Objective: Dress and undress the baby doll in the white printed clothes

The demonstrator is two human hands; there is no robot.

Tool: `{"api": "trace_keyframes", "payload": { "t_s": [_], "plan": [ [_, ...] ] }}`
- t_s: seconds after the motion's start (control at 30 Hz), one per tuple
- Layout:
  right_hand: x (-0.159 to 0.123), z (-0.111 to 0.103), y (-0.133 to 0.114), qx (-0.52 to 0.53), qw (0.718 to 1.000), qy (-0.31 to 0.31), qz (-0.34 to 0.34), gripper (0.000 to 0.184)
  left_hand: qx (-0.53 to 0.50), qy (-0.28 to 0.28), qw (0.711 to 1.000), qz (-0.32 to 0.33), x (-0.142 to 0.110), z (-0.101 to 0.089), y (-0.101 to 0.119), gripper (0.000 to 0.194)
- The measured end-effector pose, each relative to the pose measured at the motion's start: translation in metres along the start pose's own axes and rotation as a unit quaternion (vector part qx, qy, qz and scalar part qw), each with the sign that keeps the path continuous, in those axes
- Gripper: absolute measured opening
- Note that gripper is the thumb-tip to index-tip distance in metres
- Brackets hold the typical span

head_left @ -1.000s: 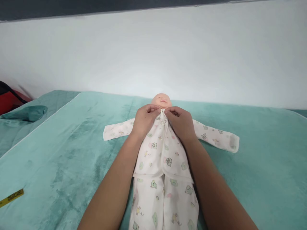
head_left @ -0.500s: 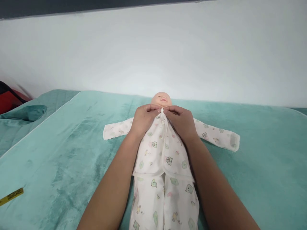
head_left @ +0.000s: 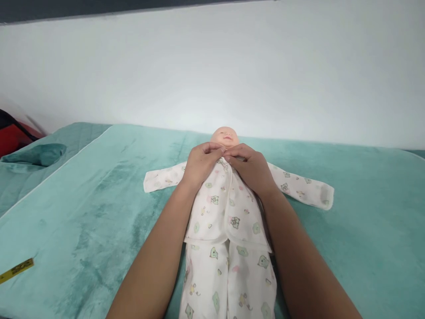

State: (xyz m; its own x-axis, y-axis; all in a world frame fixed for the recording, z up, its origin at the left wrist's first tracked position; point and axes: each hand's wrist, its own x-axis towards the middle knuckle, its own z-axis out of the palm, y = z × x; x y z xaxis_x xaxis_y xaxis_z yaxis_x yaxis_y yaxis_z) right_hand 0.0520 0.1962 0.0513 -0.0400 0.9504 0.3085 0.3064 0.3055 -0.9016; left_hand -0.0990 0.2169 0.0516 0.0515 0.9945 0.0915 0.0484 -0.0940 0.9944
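Note:
A baby doll [head_left: 226, 136] lies on its back, head toward the wall, dressed in a white long-sleeved baby shirt [head_left: 212, 208] with small animal prints. Matching trousers [head_left: 229, 283] cover its legs. At the neckline, my left hand [head_left: 203, 165] pinches the shirt's front edge between thumb and fingers. Close against it, my right hand [head_left: 249, 167] grips the other side of the collar. The fingertips of both hands nearly meet just below the doll's chin and hide the fastening there. Both sleeves stretch out sideways on the bedding.
A teal plush bedspread [head_left: 99, 212] lies under the doll and reaches a white wall [head_left: 212, 66]. A yellow strip with black markings [head_left: 16, 270] rests at the lower left. Something red and black [head_left: 15, 135] stands at the far left, near a folded teal cloth [head_left: 36, 156].
The gathered white edge that stuck up between my fingertips is now lower and covered by my right fingers. My hands have drawn closer together, and the shirt front lies flatter.

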Motion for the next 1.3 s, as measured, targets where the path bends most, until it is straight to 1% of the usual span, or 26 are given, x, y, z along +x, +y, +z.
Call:
{"api": "trace_keyframes", "payload": {
  "t_s": [0.17, 0.4, 0.57, 0.73, 0.87, 1.0, 1.13, 1.3],
  "plan": [
    [-0.0001, -0.0009, 0.0018, 0.024, 0.999, 0.008, 0.034, 0.007, -0.057, -0.017, 0.998, -0.017, 0.0, -0.0004, 0.0002, 0.023],
    [0.001, 0.0016, 0.0031, 0.017, 0.999, 0.023, 0.033, 0.018, -0.042, -0.005, 0.999, -0.013, -0.0007, 0.0006, 0.0008, 0.03],
    [0.0006, 0.0022, 0.0024, 0.001, 0.999, 0.022, 0.045, 0.02, -0.061, -0.009, 0.998, -0.009, -0.0017, 0.0015, 0.0019, 0.028],
    [0.0005, 0.002, 0.0011, 0.004, 0.999, 0.022, 0.05, 0.022, -0.095, -0.025, 0.995, -0.007, -0.0018, 0.0001, 0.0008, 0.028],
    [0.0007, 0.0016, 0.002, 0.01, 0.998, 0.023, 0.058, 0.022, -0.109, -0.036, 0.993, -0.006, -0.0023, -0.0007, -0.0001, 0.025],
    [0.0014, 0.0002, 0.0054, 0.04, 0.997, 0.017, 0.06, 0.023, -0.104, -0.039, 0.994, 0.001, -0.0018, -0.0004, -0.002, 0.023],
    [0.0016, -0.0008, 0.0081, 0.066, 0.996, 0.011, 0.066, 0.025, -0.076, -0.036, 0.996, 0.014, -0.0007, 0.0006, -0.0043, 0.022],
    [0.0007, -0.0003, 0.0076, 0.054, 0.996, 0.016, 0.064, 0.023, -0.022, -0.021, 0.999, 0.043, 0.0001, 0.0012, -0.0052, 0.02]
  ]
}}
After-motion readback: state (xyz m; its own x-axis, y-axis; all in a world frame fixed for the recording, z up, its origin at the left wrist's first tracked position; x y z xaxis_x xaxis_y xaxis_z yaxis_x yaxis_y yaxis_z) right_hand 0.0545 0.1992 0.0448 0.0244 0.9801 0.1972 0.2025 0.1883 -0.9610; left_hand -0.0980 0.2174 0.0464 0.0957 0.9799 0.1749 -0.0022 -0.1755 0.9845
